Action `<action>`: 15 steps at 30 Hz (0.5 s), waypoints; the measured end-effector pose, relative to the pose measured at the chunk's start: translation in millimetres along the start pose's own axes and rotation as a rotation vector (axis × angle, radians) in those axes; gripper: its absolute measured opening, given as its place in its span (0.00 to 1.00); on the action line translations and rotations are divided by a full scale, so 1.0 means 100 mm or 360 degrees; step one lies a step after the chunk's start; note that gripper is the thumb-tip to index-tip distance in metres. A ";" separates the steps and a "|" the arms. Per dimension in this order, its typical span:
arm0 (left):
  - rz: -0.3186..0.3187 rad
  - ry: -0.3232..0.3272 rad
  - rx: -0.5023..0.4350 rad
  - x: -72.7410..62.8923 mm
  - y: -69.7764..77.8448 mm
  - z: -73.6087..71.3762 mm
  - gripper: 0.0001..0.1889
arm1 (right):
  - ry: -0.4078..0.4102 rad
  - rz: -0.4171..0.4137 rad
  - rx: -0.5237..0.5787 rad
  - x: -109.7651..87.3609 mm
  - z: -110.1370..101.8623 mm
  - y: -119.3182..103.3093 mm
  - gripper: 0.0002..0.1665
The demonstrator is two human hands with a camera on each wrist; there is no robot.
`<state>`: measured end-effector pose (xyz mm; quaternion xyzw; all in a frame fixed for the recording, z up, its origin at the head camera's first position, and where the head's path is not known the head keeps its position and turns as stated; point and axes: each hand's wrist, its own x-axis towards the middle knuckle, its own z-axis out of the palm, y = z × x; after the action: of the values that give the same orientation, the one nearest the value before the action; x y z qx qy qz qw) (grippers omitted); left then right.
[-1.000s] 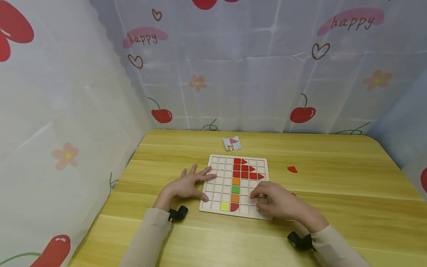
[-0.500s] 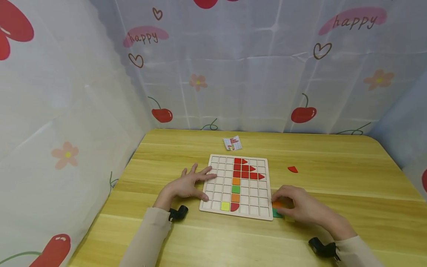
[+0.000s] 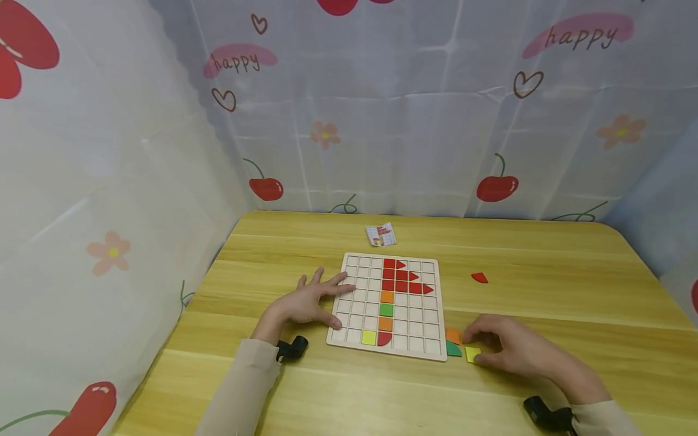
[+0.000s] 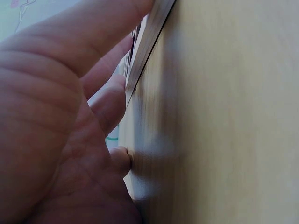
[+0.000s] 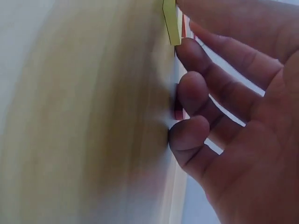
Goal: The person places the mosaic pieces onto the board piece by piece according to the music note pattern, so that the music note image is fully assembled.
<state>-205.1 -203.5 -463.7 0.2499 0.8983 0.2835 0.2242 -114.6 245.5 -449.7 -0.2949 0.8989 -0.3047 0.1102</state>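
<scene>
A wooden grid board (image 3: 417,328) holds red, orange, green and yellow tiles on its squares. My left hand (image 3: 305,301) spreads its fingers and thumb over the board's left edge; in the left wrist view, the fingers (image 4: 110,102) lie along that edge. To the right of the board, my right hand (image 3: 509,342) has its thumb and curled forefinger at the edges of a yellow square tile (image 3: 471,354). The right wrist view shows this tile side-on by the thumb, the other fingers bent below it.
An orange tile (image 3: 453,336) and a green rounded tile (image 3: 453,349) lie between board and right hand. A red quarter-round tile (image 3: 479,277) lies farther back. Behind the board is a small card (image 3: 381,235) printed with a coloured grid pattern. A printed curtain (image 3: 403,151) hangs behind the table.
My right hand has moved from over the board to the right, past the orange and green tiles to the yellow tile. My left hand stays in place.
</scene>
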 end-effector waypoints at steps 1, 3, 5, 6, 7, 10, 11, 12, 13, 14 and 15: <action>0.0007 0.0004 -0.0006 -0.01 0.00 0.00 0.43 | -0.0002 -0.0025 -0.0002 0.00 0.00 0.00 0.15; 0.0016 0.0011 -0.0018 -0.02 0.01 0.00 0.43 | -0.0009 -0.0073 0.0003 -0.01 0.00 0.01 0.15; 0.0019 0.0015 -0.0020 -0.02 0.01 0.00 0.42 | -0.0026 -0.0106 0.0010 -0.01 -0.01 0.00 0.15; 0.0013 0.0012 -0.0019 -0.02 0.02 0.00 0.43 | -0.0030 -0.0124 0.0009 -0.01 -0.01 0.00 0.16; 0.0008 0.0011 -0.0017 -0.02 0.02 0.01 0.43 | -0.0039 -0.0129 0.0001 -0.01 -0.02 0.00 0.16; 0.0007 0.0014 -0.0011 -0.02 0.01 0.01 0.43 | -0.0058 -0.0133 0.0005 -0.01 -0.02 0.00 0.18; 0.0008 0.0013 -0.0010 -0.02 0.00 0.01 0.43 | -0.0062 -0.0129 0.0011 0.00 -0.02 0.00 0.19; 0.0005 0.0010 -0.0013 -0.01 0.00 0.01 0.43 | -0.0065 -0.0123 0.0019 0.00 -0.02 0.00 0.19; 0.0005 0.0008 -0.0014 -0.01 0.00 0.01 0.43 | -0.0075 -0.0105 0.0032 0.00 -0.02 0.00 0.19; 0.0009 0.0009 -0.0012 -0.01 0.00 0.00 0.43 | -0.0082 -0.0092 0.0049 0.01 -0.02 -0.01 0.19; 0.0006 0.0005 -0.0011 -0.01 0.00 0.00 0.43 | -0.0087 -0.0079 0.0059 0.01 -0.02 -0.01 0.19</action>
<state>-204.5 -204.1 -463.4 0.2502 0.8972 0.2874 0.2231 -115.9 245.1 -447.3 -0.3234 0.8821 -0.3158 0.1327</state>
